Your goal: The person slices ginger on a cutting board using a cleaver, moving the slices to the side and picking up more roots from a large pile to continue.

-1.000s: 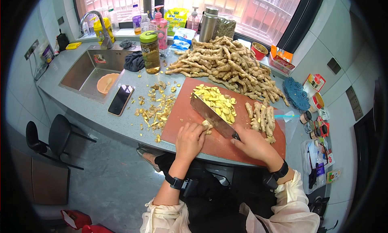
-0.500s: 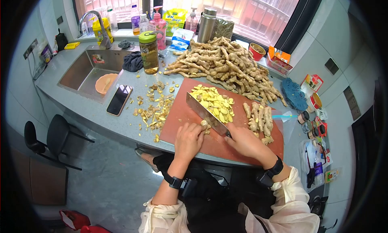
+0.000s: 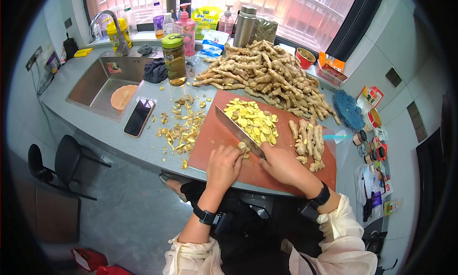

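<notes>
My right hand (image 3: 279,163) is closed around the handle of a cleaver (image 3: 237,131), its blade slanting up and left across the red-brown cutting board (image 3: 210,148). Against the near side of the blade is a piece of ginger (image 3: 243,147), pressed down by the bent fingers of my left hand (image 3: 224,166). Ginger slices (image 3: 253,120) form a yellow heap just beyond the blade. To the right on the board lie several whole ginger roots (image 3: 309,141). The cleaver's handle is mostly hidden in my palm.
A large pile of ginger (image 3: 272,77) stands behind the board. Peelings and trimmings (image 3: 183,129) are scattered left of it, near a phone (image 3: 140,117). Beyond are a green-lidded bottle (image 3: 174,60) and the sink (image 3: 88,86). Jars (image 3: 362,148) line the right side.
My right hand and the cleaver have shifted slightly left and up. My left hand stays on the ginger piece, almost unmoved. The whole view has shifted a little.
</notes>
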A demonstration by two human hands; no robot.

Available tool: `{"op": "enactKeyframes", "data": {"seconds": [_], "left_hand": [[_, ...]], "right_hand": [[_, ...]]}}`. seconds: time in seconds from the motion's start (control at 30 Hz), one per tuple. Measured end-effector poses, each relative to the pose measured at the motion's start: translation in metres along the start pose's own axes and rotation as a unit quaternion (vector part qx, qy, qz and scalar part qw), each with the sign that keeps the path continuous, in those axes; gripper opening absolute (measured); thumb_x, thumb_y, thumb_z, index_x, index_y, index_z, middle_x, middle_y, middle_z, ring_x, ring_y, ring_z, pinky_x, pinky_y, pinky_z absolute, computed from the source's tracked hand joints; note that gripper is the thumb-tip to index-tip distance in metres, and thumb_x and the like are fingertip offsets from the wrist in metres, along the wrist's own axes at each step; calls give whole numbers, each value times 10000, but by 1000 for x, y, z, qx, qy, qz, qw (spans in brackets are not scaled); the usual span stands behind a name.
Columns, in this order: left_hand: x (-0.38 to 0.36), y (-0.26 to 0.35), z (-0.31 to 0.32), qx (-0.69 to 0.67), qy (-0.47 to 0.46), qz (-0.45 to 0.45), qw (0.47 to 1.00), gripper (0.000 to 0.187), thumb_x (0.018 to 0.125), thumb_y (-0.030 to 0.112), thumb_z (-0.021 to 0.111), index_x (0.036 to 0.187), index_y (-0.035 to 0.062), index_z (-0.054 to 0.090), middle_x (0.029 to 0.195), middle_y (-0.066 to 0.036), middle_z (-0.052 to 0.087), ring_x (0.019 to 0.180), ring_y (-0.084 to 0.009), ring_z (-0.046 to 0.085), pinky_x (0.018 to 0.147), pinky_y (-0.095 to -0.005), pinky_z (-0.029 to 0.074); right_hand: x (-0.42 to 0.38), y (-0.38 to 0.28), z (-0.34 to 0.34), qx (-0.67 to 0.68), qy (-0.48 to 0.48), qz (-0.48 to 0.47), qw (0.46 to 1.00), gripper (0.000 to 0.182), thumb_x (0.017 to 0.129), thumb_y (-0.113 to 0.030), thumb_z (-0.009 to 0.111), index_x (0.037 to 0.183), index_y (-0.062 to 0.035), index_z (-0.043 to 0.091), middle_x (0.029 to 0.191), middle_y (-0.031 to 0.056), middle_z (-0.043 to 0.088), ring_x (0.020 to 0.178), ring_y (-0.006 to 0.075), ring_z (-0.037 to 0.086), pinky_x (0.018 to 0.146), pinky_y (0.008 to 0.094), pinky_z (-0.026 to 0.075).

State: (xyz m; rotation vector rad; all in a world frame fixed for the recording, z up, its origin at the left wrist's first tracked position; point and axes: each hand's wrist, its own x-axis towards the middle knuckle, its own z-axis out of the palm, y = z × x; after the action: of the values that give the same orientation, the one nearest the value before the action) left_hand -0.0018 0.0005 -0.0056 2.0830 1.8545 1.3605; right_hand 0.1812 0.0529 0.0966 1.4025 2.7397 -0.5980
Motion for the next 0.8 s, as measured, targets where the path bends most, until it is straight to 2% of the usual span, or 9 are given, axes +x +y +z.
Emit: {"op": "enactKeyframes", "data": {"seconds": [0.2,0.5,0.7,0.8], "left_hand": [[-2,1,-3,-4,14,-8,1000,103,850,115,746,951,94,751,870,-37,663,868,-260,609,757,-397,452],[2,7,-7,5,0,0,1000,141,851,194,767,948,112,707,872,-44,627,884,-271,600,779,-416,454],[-1,3,-4,40,-15,-5,999,209,826,152,755,1026,112,707,975,-52,636,952,-279,598,821,-427,469],[-2,0,-2,20,21,13,1000,246,825,124,734,1071,115,725,1038,-58,646,1004,-283,601,840,-425,476]], "right_hand": [[8,-6,5,-12,21,-30,999,266,984,-211,589,1078,16,487,869,278,690,859,489,677,765,584,523],[-55,27,-8,-1,-28,25,999,314,978,-235,636,1108,15,499,924,294,688,902,489,670,798,561,525],[-49,42,-4,31,21,1,999,332,976,-253,657,1129,-7,495,969,295,685,935,497,658,806,562,514],[-50,38,-10,30,12,4,999,332,977,-252,657,1128,-6,493,971,302,683,944,497,656,811,565,510]]}}
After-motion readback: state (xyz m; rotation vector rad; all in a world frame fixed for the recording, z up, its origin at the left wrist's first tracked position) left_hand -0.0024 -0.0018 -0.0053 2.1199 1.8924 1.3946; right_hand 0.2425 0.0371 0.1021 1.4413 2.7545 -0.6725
